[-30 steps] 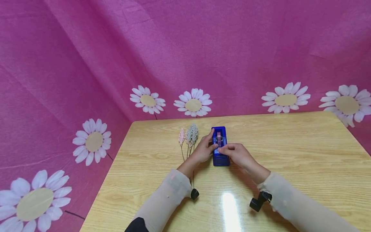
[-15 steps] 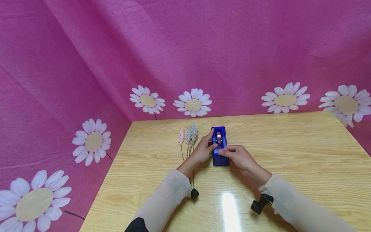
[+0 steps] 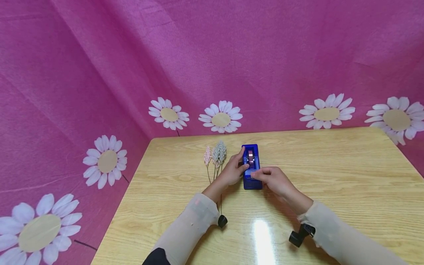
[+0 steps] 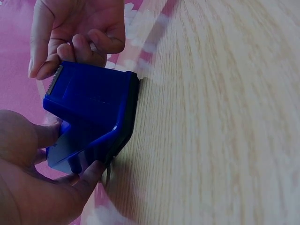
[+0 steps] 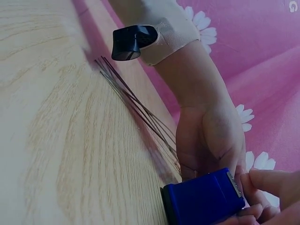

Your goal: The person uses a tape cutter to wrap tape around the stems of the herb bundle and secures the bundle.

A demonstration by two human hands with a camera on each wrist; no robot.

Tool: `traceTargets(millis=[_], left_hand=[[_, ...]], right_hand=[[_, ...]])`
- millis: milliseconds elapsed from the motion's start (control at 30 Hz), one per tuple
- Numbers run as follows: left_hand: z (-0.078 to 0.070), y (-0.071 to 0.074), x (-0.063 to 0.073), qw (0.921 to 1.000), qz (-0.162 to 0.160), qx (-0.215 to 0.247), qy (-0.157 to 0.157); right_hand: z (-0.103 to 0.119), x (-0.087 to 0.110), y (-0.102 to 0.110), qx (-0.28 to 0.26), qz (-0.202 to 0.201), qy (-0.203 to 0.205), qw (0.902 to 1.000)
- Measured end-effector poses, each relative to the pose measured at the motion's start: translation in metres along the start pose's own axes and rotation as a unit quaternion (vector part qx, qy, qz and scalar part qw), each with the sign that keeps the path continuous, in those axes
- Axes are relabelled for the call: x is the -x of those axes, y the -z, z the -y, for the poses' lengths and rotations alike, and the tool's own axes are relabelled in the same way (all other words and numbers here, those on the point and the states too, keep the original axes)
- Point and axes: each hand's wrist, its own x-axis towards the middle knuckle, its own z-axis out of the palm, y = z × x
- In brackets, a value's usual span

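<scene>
A blue tape dispenser (image 3: 253,184) stands on the wooden table, its roll of tape (image 3: 250,156) visible from above. My left hand (image 3: 233,171) grips it from the left side, thumb on the near part and fingers along the far side. With thumb and index finger, my right hand (image 3: 274,179) pinches the end of the tape at the near end of the dispenser. In the left wrist view, those fingertips are right by the serrated blade (image 4: 53,80). The strip itself is clear and hard to make out.
Pink and grey-green dried-looking flower stems (image 3: 218,151) lie left of the dispenser, partly under my left forearm. The wooden table (image 3: 331,158) meets a pink cloth (image 3: 265,66) with printed daisies behind and at left.
My right hand has drawn slightly toward me and to the right, fingers still pinched. Highlights on the tape roll have shifted. The left hand and dispenser stay in place.
</scene>
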Motion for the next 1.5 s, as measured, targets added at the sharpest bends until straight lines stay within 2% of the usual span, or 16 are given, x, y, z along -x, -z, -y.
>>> traceTargets(millis=[233, 667, 1300, 1500], left_hand=[[-0.001, 0.000, 0.000, 0.9999, -0.004, -0.004, 0.009], [-0.002, 0.001, 0.001, 1.0000, 0.000, 0.003, 0.000], [0.002, 0.000, 0.000, 0.9996, 0.003, 0.027, -0.006], [0.002, 0.000, -0.001, 0.9997, 0.002, 0.024, -0.007]], right_hand=[[-0.001, 0.002, 0.000, 0.009, -0.002, 0.003, 1.0000], [-0.002, 0.011, -0.002, 0.008, 0.002, 0.007, 0.9999], [-0.014, 0.020, -0.006, -0.023, 0.009, -0.013, 0.9996], [-0.017, 0.028, -0.009, -0.053, 0.024, -0.017, 0.9982]])
